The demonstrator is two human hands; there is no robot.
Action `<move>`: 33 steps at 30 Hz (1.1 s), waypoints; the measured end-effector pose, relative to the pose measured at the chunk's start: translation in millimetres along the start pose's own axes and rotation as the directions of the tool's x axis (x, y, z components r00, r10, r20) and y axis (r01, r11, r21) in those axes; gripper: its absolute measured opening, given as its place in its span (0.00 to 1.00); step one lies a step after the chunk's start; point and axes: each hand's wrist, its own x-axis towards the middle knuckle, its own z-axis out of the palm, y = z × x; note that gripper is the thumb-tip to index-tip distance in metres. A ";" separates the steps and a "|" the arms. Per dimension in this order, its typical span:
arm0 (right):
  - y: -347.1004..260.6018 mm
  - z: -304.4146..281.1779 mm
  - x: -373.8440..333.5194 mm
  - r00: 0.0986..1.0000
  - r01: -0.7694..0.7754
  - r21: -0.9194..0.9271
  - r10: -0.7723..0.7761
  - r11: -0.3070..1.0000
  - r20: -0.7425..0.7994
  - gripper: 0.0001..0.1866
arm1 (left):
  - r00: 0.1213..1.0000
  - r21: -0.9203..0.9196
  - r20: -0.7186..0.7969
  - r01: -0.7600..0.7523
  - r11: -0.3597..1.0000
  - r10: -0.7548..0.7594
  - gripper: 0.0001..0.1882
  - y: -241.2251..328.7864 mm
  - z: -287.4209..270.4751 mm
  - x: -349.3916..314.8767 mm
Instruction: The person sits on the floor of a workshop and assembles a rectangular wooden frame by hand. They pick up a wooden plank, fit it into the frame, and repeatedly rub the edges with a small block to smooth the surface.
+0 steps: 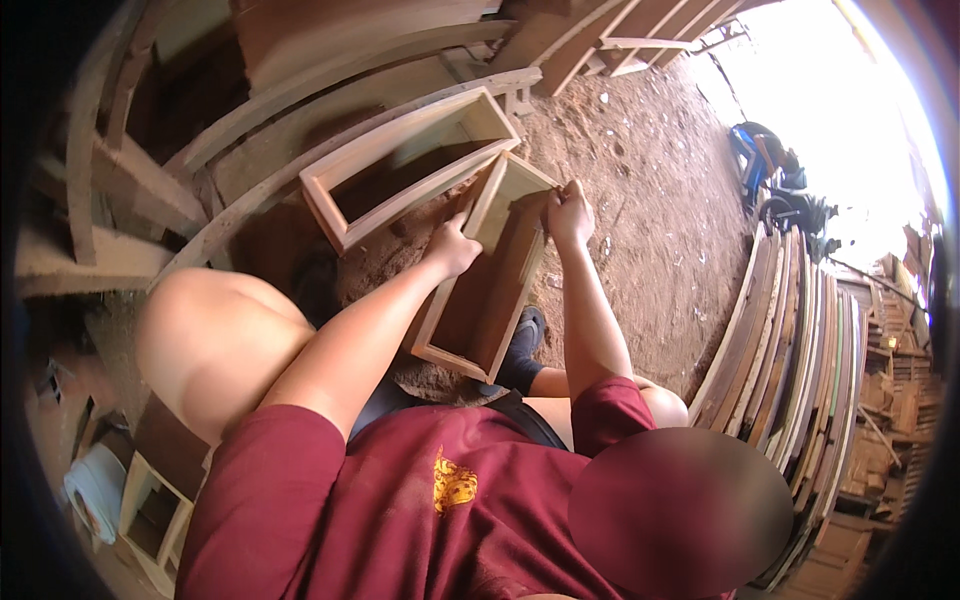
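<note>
A long open wooden box (452,358) stands tilted on the ground between my legs, its near end close to my foot (525,345). My left hand (455,250) is closed over its left long rim. At the far right corner, my right hand (570,213) grips the right rim with curled fingers; part of that corner is hidden behind it. A second open wooden box (425,187) of similar shape lies just beyond and to the left, close to the first one's far end.
Curved wooden rails (340,75) and large wooden pieces stand at the far left. Long boards (770,340) are stacked on the right. A blue machine (760,160) stands at the far right. Sandy ground (640,210) stretches ahead. A small wooden frame (155,515) sits at the lower left.
</note>
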 end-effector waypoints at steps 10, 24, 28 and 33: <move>21.9 -17.2 -133.5 0.968 0.215 0.076 -0.223 0.974 0.113 0.10 | 0.998 0.043 -0.060 0.000 0.999 0.003 0.37 -1.8 1.2 -1.5; 25.8 -52.7 -257.0 0.895 0.012 0.295 -0.142 0.956 0.423 0.16 | 0.998 0.010 -0.058 -0.009 1.000 0.009 0.33 3.3 0.2 -4.1; 30.1 -48.4 -248.8 0.942 0.016 0.300 -0.115 0.954 0.315 0.16 | 0.999 0.007 -0.049 -0.009 1.000 0.009 0.34 2.6 0.4 -1.7; 20.9 -49.4 -235.2 0.940 0.017 0.141 -0.064 0.990 0.335 0.17 | 0.999 0.030 -0.040 0.004 1.000 -0.003 0.38 0.9 2.6 0.9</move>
